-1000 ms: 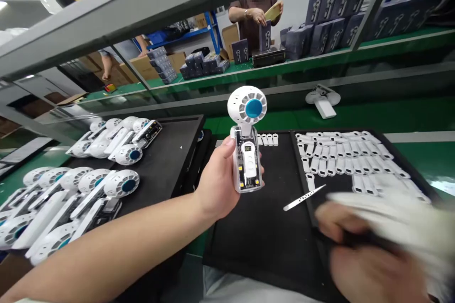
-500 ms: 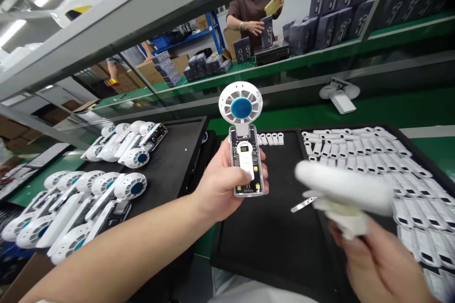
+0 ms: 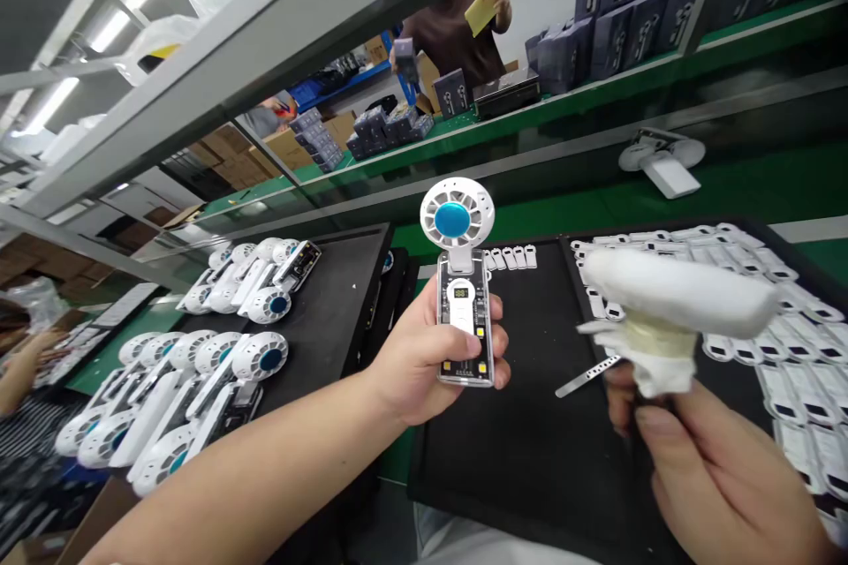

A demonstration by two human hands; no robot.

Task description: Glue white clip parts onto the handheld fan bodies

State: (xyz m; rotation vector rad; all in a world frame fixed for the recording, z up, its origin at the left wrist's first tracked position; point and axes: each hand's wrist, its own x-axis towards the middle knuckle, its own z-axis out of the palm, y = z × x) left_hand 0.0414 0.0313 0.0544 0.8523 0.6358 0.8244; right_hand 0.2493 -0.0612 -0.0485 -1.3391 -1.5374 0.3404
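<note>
My left hand [image 3: 424, 353] is wrapped round the clear handle of a small handheld fan [image 3: 456, 216], held upright over the black tray. The fan has a white round head with a blue centre. Circuit parts and a small digit display show through its body, and my thumb presses on its white strip. My right hand [image 3: 715, 468] grips the dark handle of a mallet [image 3: 682, 291], whose head is padded in white and bound with yellowish tape. The mallet is apart from the fan, to its right. A perforated metal strip [image 3: 586, 377] lies beside it on the tray.
Many white cover pieces [image 3: 788, 380] fill the right tray. At left, several fans [image 3: 258, 357] lie in rows on a black tray [image 3: 337, 282]. A white device [image 3: 669, 172] rests on the green bench. Behind a shelf, a co-worker [image 3: 457, 26] handles boxes [image 3: 623, 26].
My right hand has lifted the mallet slightly up and to the right. The fan stays in my left hand, a little lower in view. The co-worker has moved a box to the left.
</note>
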